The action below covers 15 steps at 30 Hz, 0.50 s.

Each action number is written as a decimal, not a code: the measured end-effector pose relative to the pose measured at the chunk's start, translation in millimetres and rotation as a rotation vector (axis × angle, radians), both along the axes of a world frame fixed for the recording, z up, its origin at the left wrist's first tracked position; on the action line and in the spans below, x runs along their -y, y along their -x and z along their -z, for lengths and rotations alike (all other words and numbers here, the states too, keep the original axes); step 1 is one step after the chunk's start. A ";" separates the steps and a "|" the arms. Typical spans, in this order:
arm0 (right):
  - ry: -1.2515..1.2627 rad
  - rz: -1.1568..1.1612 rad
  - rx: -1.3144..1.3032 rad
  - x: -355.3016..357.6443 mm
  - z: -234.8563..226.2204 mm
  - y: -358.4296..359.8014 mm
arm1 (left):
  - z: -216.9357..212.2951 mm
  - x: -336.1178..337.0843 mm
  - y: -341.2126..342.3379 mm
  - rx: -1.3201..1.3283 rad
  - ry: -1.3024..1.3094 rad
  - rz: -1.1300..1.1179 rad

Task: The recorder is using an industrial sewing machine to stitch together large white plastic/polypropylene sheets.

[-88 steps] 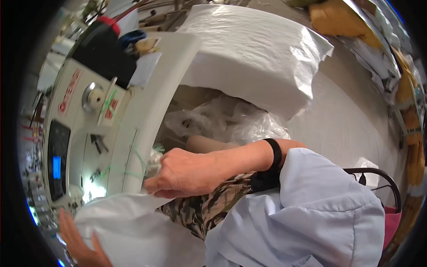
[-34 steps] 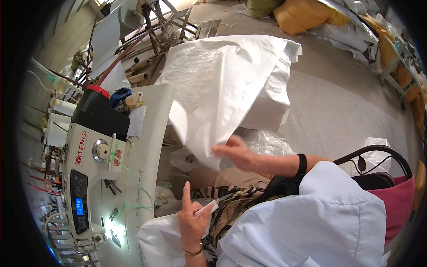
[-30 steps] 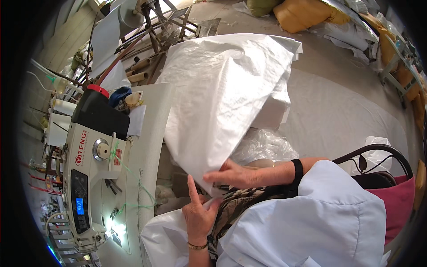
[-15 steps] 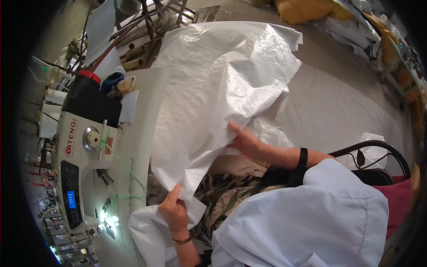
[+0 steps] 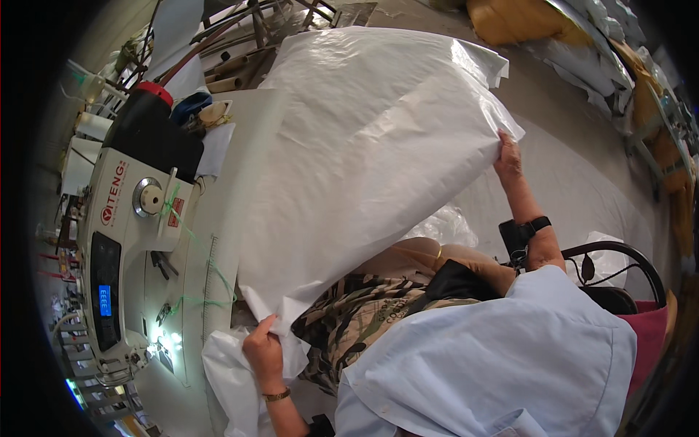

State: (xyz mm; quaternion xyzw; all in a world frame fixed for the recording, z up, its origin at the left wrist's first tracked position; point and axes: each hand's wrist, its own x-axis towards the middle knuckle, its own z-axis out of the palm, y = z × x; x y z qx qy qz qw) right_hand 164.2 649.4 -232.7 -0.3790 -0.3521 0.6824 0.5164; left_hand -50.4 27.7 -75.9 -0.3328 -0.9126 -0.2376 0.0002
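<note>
A large white woven plastic sheet (image 5: 364, 138) stretches from the sewing table across my lap and off to the far side. My left hand (image 5: 263, 353), with a bracelet at the wrist, pinches a gathered near corner of it beside the table edge. Loose folds of the sheet hang beneath that hand. My right hand (image 5: 509, 156), a black band on its forearm, grips the sheet's far right edge with the arm stretched out. Between both hands the edge runs fairly straight. Left of the sheet stands a white sewing machine (image 5: 135, 218) with its needle lamp lit.
Green thread (image 5: 191, 237) trails from the machine over the table (image 5: 218, 211). Small scissors-like tools lie by the machine. A black metal chair back (image 5: 619, 247) is at the right. Cardboard tubes (image 5: 229, 69) and metal frames stand at the back left; yellow and white bundles (image 5: 531, 22) lie back right.
My right hand has moved far to the right and away, drawing the sheet's edge out and flattening its folds. The left hand has shifted slightly left and nearer, still pinching the sheet.
</note>
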 end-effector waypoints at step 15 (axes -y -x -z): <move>-1.087 -0.429 0.399 135.7 -312.9 127.4 | -97.8 -13.4 -38.8 0.618 -0.652 0.076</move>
